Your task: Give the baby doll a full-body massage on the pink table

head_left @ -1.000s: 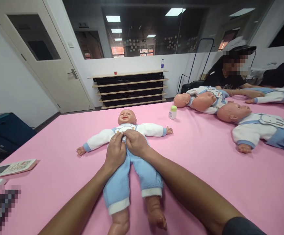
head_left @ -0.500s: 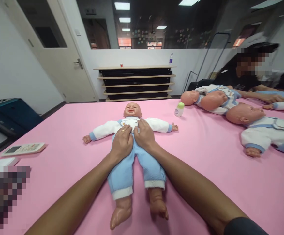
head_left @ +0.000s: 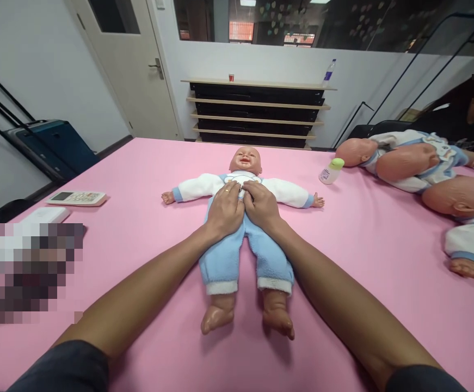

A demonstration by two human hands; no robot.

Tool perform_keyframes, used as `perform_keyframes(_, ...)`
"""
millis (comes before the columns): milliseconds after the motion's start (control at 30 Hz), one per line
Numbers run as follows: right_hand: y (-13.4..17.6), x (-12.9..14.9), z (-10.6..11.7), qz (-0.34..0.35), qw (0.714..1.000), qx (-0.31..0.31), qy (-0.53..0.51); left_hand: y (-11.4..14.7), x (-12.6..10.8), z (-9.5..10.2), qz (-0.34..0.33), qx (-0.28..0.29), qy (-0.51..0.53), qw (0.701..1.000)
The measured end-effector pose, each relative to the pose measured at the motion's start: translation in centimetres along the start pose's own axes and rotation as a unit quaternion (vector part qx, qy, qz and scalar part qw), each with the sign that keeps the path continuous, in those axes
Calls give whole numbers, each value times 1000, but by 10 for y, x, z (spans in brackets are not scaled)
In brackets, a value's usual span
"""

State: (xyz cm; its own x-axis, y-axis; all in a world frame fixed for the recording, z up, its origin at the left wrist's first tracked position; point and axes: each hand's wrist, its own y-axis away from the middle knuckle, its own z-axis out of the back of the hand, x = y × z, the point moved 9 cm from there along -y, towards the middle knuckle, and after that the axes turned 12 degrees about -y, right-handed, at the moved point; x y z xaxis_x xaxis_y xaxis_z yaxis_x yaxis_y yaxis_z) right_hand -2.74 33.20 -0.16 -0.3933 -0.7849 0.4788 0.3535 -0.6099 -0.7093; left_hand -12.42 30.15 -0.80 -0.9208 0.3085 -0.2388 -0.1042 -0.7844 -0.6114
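Observation:
A baby doll (head_left: 224, 261) in a white and light-blue outfit lies on its back on the pink table (head_left: 159, 332). Its head points away from me, with both arms spread wide and the bare feet towards me. My left hand (head_left: 225, 209) rests flat on the left side of the doll's belly, fingers stretched towards its chest. On the other side lies my right hand (head_left: 262, 206), also flat, its fingertips close to those of the left. Neither hand grips anything. Part of the print on the doll's chest is hidden under my fingers.
A small bottle with a green cap (head_left: 331, 171) stands beyond the doll's hand. Several more dolls (head_left: 408, 163) lie at the right, near a person (head_left: 449, 114). At the left are a calculator-like remote (head_left: 77, 198), a white box (head_left: 49, 215) and a blurred item (head_left: 36, 272).
The view has tilted down and shifted left, so the doll appears higher and further right. Both hands stay flat on the doll's torso.

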Motion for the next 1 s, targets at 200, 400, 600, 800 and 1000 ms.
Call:
perform_keyframes(200, 0, -18, 1, -77, 996, -16, 42, 1, 0, -2, -9, -1, -4, 1000)
perform_keyframes(400, 3, -24, 11, -153, 983, -47, 95, 0, -12, 11, -24, -21, -18, 999)
perform_keyframes(600, 6, -4, 27, -52, 989, -129, 47, -4, -33, 27, -90, -38, 52, 994)
perform_keyframes(800, 7, 25, 26, 82, 990, -109, -43, -13, -15, 2, -64, 48, 92, 993)
perform_keyframes(1000, 3, 23, 19, 74, 993, -63, -69, -19, 23, -12, 28, 46, 80, 995)
